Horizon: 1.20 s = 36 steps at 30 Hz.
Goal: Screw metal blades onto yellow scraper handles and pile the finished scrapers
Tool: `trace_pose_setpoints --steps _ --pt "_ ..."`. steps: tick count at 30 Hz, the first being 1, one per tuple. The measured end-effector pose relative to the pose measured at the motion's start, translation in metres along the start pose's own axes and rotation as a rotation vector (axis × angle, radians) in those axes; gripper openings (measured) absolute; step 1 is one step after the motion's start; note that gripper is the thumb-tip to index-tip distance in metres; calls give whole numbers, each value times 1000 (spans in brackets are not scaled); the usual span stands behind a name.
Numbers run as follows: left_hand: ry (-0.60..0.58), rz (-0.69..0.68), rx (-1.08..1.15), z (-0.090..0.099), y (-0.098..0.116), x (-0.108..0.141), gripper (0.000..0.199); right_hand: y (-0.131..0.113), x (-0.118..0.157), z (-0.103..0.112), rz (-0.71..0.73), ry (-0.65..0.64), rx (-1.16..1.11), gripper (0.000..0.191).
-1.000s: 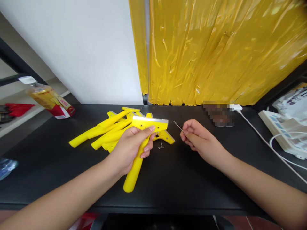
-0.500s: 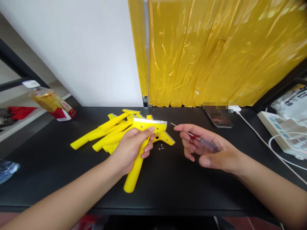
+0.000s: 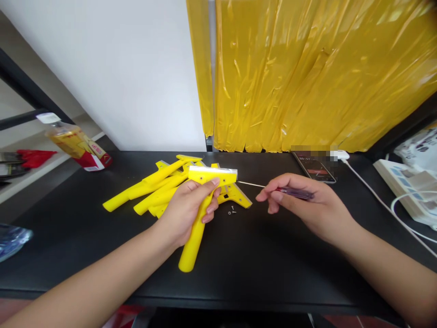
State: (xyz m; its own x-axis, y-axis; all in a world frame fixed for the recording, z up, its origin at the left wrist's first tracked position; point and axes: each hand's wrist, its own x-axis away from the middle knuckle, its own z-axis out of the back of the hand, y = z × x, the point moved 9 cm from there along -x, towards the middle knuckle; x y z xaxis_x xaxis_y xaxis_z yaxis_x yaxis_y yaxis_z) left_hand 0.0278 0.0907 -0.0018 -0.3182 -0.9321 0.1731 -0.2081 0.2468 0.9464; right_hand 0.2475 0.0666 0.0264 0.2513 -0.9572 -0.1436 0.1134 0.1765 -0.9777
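Yellow plastic scraper (image 3: 194, 246) | left hand (image 3: 184, 212) clenched round its handle | right hand (image 3: 303, 202) pinching red-handled steel screwdriver (image 3: 295, 193), tip clear | tiny steel screws (image 3: 231, 210) loose | yellow scraper pile (image 3: 150, 189) untouched

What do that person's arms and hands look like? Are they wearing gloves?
Both arms are bare, with no sleeves in view. The left hand and the right hand wear no gloves, and no rings, watch or bracelet show.

The left hand (image 3: 186, 214) and the right hand (image 3: 307, 205) are bare, with short, smooth nails, and the left arm (image 3: 88, 269) and right arm (image 3: 385, 269) are bare too.
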Motion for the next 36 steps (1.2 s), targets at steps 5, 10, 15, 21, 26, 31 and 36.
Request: trace_pose_setpoints --steps 5,10,15,21,26,31,36 --pt "2 -10 11 2 0 -1 31 2 -1 0 11 -50 -29 30" --pt "-19 -26 7 -1 1 -2 30 4 4 -8 58 -4 234 21" --pt "8 -24 12 0 2 -2 30 18 1 -26 28 -109 265 21" --pt "6 -17 27 -2 2 -2 27 25 -3 -27 9 -138 272 22" --pt "4 -17 27 -1 1 -2 27 25 -2 -30 12 -158 317 23" --pt "-8 -22 11 -1 1 -2 32 24 -2 -30 23 -169 333 22" --pt "3 -16 28 -1 1 -2 28 22 -2 -29 28 -162 324 21"
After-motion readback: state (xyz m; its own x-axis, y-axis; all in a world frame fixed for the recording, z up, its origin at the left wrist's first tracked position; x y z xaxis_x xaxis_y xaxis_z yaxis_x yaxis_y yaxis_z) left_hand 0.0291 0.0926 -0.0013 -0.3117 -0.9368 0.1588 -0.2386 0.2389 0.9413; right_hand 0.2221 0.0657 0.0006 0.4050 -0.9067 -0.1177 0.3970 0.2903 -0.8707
